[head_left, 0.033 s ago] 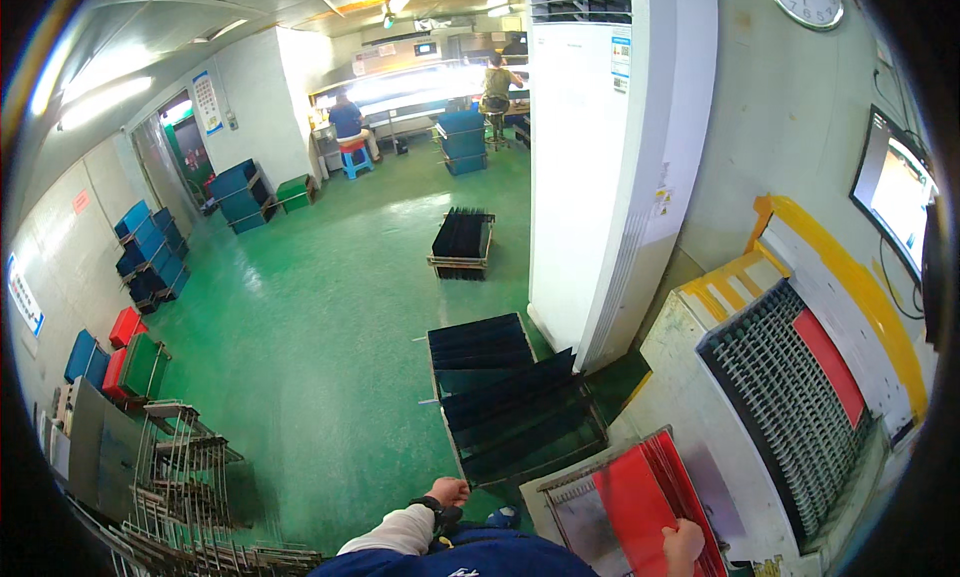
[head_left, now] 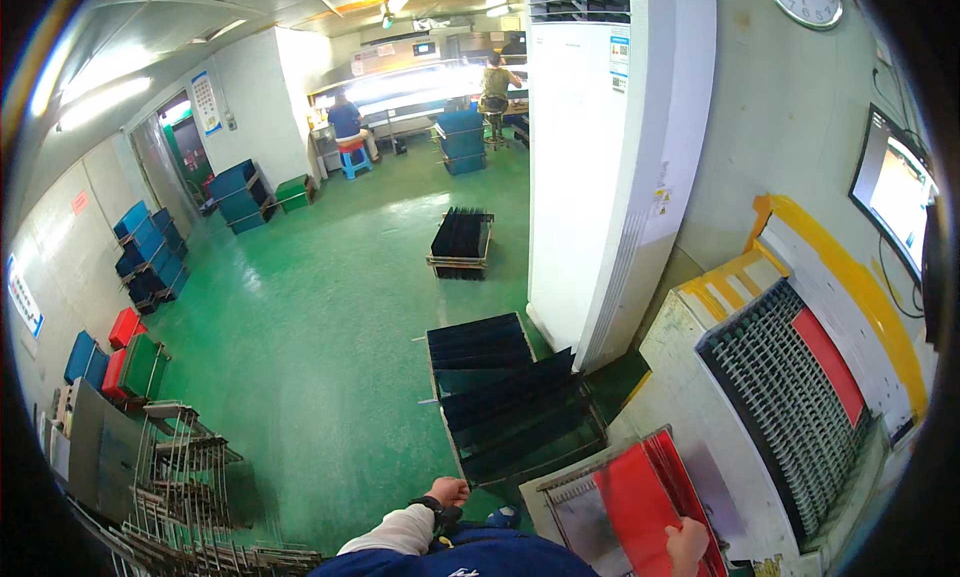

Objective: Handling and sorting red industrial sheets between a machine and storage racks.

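Observation:
My right hand (head_left: 687, 545) sits at the lower edge of the picture, its fingers curled on the near end of a red sheet (head_left: 635, 497). The sheet lies tilted in a grey framed tray (head_left: 568, 487) on the pale machine top. My left hand (head_left: 450, 491) hangs at my side over the green floor, closed in a fist with nothing in it and a dark band on the wrist. Just beyond it stands a low cart of dark upright panels (head_left: 505, 402).
A machine with a grey grid and a red panel (head_left: 785, 397) stands to the right, under a wall monitor (head_left: 895, 197). A tall white cabinet (head_left: 600, 157) rises ahead. Wire racks (head_left: 190, 487) stand lower left, blue crates (head_left: 150, 247) line the left wall, and another panel cart (head_left: 462, 242) is farther off. Two people (head_left: 347, 119) work at the far benches.

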Action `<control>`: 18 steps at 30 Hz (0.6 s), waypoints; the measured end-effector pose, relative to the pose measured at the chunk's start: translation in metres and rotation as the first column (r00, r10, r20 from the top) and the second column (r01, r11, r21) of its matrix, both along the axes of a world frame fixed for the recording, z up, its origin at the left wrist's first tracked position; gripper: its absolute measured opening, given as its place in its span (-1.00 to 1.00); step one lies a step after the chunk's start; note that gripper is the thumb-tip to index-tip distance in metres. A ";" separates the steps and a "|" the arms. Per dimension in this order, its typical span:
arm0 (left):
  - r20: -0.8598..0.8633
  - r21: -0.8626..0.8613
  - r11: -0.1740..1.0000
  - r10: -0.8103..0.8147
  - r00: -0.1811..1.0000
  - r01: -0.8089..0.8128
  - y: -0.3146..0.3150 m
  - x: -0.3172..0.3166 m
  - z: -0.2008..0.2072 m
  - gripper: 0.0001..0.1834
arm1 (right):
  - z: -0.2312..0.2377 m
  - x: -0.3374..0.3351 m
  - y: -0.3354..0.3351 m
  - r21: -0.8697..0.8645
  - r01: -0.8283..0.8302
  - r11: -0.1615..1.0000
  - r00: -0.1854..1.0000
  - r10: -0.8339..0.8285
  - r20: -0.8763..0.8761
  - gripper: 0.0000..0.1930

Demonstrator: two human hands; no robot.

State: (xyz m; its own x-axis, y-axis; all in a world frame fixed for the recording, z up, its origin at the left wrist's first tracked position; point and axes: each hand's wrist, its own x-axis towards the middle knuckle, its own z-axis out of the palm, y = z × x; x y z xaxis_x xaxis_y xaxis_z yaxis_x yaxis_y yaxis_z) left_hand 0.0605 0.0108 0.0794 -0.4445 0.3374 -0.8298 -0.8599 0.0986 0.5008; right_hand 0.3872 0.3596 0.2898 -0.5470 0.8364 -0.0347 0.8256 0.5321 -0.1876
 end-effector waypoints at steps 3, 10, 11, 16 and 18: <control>-0.021 -0.020 0.998 -0.059 0.998 0.059 0.001 -0.016 -0.002 -0.90 | 0.052 -0.005 0.004 -0.067 0.087 0.994 0.991 -0.093 -0.092 -0.74; 0.038 0.031 0.999 -0.019 0.999 0.017 0.011 -0.017 -0.011 -0.88 | 0.130 0.038 0.017 -0.095 0.122 0.988 0.992 -0.124 -0.021 -0.66; 0.042 0.010 1.000 -0.025 0.999 0.025 0.016 -0.016 -0.006 -0.88 | 0.149 0.040 0.013 -0.135 0.158 0.978 0.986 -0.165 -0.036 -0.62; 0.063 0.006 1.000 0.028 0.998 -0.028 0.014 -0.015 -0.009 -0.90 | 0.164 0.059 0.016 -0.420 0.184 0.889 0.785 -0.390 -0.481 -0.58; 0.078 0.045 0.999 0.017 0.997 -0.021 0.009 -0.020 -0.017 -0.90 | 0.141 0.062 0.025 -0.587 -0.008 0.810 0.394 -0.537 -0.746 -0.57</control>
